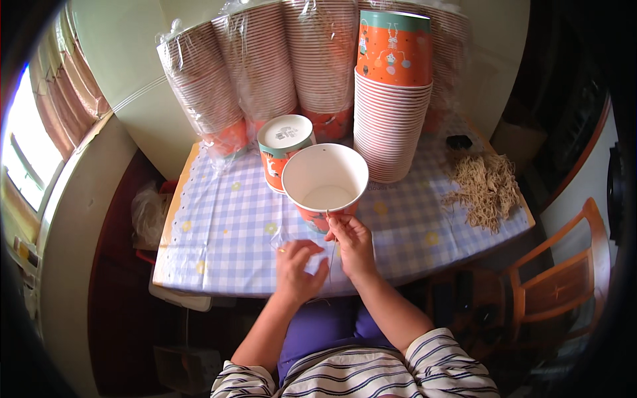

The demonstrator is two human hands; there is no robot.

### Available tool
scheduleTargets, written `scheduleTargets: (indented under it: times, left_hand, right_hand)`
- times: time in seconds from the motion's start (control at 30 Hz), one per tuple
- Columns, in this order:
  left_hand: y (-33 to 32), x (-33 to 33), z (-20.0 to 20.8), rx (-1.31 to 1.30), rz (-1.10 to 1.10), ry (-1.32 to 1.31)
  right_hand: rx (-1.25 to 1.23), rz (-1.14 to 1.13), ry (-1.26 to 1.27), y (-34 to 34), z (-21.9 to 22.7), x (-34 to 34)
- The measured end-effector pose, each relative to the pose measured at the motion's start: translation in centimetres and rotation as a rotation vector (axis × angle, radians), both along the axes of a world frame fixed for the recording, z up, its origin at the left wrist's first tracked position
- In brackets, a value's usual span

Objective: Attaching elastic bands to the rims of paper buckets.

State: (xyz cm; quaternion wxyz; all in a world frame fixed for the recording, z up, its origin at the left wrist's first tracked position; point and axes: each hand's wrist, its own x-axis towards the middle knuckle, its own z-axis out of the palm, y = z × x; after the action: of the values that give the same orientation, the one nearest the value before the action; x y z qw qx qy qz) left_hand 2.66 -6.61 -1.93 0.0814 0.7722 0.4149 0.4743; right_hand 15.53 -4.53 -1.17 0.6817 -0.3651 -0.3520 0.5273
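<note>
An open paper bucket (325, 176), white inside and orange outside, stands upright near the table's front edge. A small hole shows in its far wall, under the rim. My right hand (355, 242) is at the bucket's near rim, thumb and fingers pinched on a thin brown string (332, 259) that hangs down toward my lap. To its left, my left hand (298, 268) hovers with curved fingers apart from the thumb and nothing visible in them. Touching or close behind the bucket is an upside-down bucket (286, 142) with a white base.
A tall stack of nested buckets (391, 126) rises behind on the right. Several plastic-wrapped stacks (259, 60) line the back. A tangled heap of tan strings (488, 189) lies at the right on the checked tablecloth (232, 225). A wooden chair (561, 285) stands at the right.
</note>
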Motion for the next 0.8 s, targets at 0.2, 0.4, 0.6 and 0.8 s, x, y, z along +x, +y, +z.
scheduleTargets:
  times: [0.2,0.4,0.6,0.8]
  left_hand:
    - [2.8,0.3,7.6,0.246,0.030,0.212]
    - [5.1,1.4,8.1,0.084,-0.211,0.311]
    - [5.0,3.1,8.2,-0.018,-0.275,0.201]
    - [4.7,3.1,7.6,-0.048,-0.238,0.138]
  right_hand:
    - [-0.054,0.251,0.267,-0.2,-0.6,2.3]
    - [-0.064,0.198,0.099,-0.8,0.9,3.6]
    - [-0.024,-0.002,-0.003,-0.5,-0.1,4.5]
    - [-0.079,0.019,-0.155,-0.4,-1.6,3.6]
